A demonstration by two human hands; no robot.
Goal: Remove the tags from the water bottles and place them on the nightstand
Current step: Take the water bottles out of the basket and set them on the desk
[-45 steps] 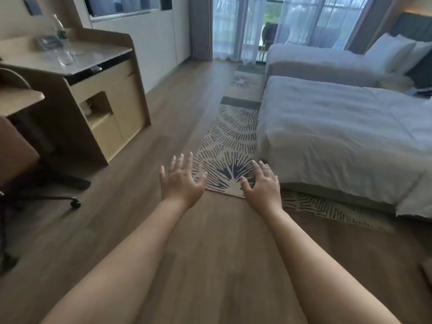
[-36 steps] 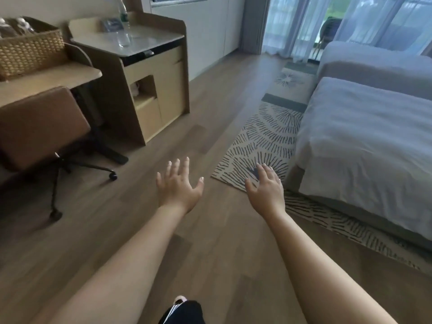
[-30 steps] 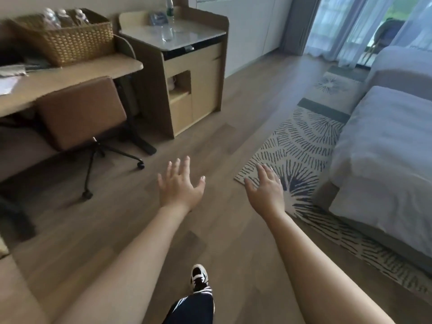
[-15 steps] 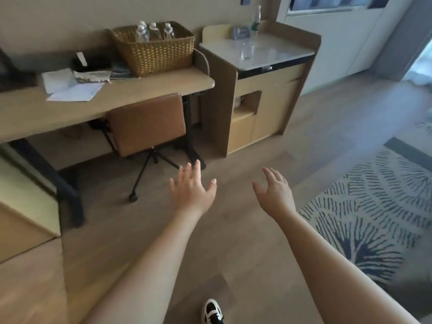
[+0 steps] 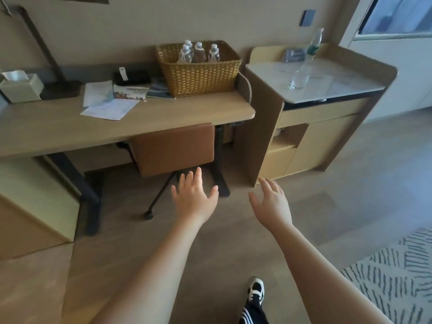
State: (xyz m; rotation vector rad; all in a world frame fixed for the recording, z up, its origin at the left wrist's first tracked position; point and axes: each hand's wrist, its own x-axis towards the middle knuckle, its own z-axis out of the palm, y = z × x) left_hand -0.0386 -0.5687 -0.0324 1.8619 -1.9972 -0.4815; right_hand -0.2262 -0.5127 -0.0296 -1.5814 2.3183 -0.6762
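Observation:
Several water bottles (image 5: 198, 53) with white caps stand in a woven basket (image 5: 198, 76) at the right end of a wooden desk (image 5: 163, 115). Another bottle (image 5: 313, 44) stands at the back of a marble-topped cabinet (image 5: 327, 90) to the right of the desk. My left hand (image 5: 192, 197) and my right hand (image 5: 272, 203) are stretched out in front of me over the floor, fingers apart and holding nothing. Both hands are well short of the desk and the basket. No tags can be made out on the bottles from here.
A brown chair (image 5: 174, 148) is pushed under the desk below the basket. Papers (image 5: 109, 104), a tissue box (image 5: 21, 86) and a lamp base lie on the desk's left part. A glass (image 5: 298, 79) stands on the cabinet. A patterned rug (image 5: 397, 272) lies at lower right.
My view has swung left from the beds and rug to the desk, and I have stepped closer to it. The basket of bottles came into view. Both hands stayed open and empty.

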